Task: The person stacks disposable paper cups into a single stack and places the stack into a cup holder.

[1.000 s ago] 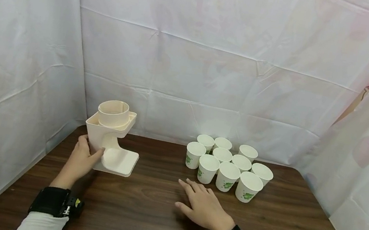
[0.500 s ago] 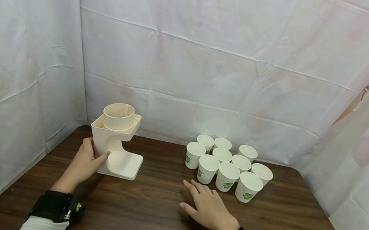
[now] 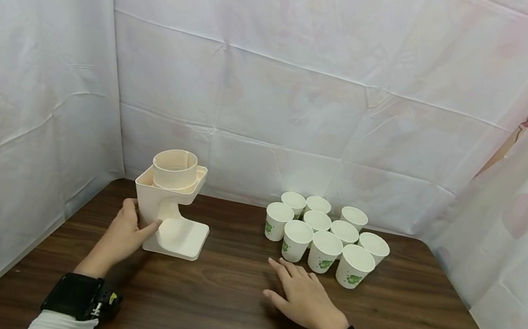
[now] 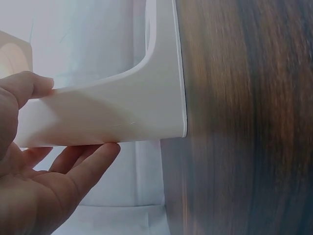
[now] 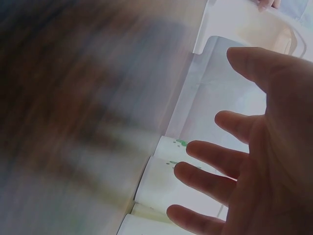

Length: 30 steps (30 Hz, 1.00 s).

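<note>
White cloth (image 3: 299, 77), creased and faintly patterned in pink, is hanging behind the work area and along both sides. Below it, a dark wood-grain table (image 3: 218, 314) is filling the foreground, its far edge running close to the cloth. Ten white paper cups (image 3: 325, 250) are standing upright in a tight cluster toward the back right of the table, mouths facing up. A cream stand (image 3: 150, 206) is standing roughly upright on the left side of the table, well apart from the cups; its flat base (image 3: 189, 236) is jutting out toward the right and appearing to rest on the wood.

The left hand (image 3: 123, 231) is gripping the upright part of the stand, thumb pressing on one side and fingers lying along the other. The right hand (image 3: 306, 300) is hovering palm down near the front of the cups, its fingers extending loosely with gaps between them, and it is holding nothing. Black wristbands (image 3: 72, 295) are circling both wrists. A round cream collar (image 3: 174, 177) is sitting in the stand's top, and small green prints (image 3: 353, 279) are decorating several cups.
</note>
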{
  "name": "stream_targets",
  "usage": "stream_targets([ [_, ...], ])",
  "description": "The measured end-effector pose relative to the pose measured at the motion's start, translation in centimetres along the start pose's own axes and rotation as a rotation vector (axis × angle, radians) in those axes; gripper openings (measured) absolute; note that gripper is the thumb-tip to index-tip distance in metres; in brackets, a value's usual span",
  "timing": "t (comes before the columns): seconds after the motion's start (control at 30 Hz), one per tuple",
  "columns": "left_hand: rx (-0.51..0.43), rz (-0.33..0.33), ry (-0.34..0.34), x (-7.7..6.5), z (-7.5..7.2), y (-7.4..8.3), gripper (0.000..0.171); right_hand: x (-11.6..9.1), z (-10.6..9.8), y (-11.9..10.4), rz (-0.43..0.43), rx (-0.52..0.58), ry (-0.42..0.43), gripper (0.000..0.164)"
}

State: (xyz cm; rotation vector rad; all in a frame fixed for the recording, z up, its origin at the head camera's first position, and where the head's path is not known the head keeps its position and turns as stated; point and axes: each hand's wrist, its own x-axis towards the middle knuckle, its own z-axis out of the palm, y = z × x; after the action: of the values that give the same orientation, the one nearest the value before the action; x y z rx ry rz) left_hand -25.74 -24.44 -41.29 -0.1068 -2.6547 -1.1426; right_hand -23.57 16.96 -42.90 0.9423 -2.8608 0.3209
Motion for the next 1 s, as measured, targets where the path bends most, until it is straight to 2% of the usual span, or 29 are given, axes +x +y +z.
stream_targets([
  [0.4,0.022,0.011,-0.018,-0.8,0.6,1.4,0.068,-0.4,-0.3,0.5,0.01,0.0,0.008,0.063],
  [0.73,0.031,0.014,-0.011,-1.3,1.1,1.7,0.066,-0.5,-0.2,0.6,0.019,-0.001,0.012,0.063],
  [1.0,0.058,-0.006,-0.026,-1.5,0.7,1.5,0.083,-0.6,-0.7,0.4,0.028,0.008,0.003,0.062],
])
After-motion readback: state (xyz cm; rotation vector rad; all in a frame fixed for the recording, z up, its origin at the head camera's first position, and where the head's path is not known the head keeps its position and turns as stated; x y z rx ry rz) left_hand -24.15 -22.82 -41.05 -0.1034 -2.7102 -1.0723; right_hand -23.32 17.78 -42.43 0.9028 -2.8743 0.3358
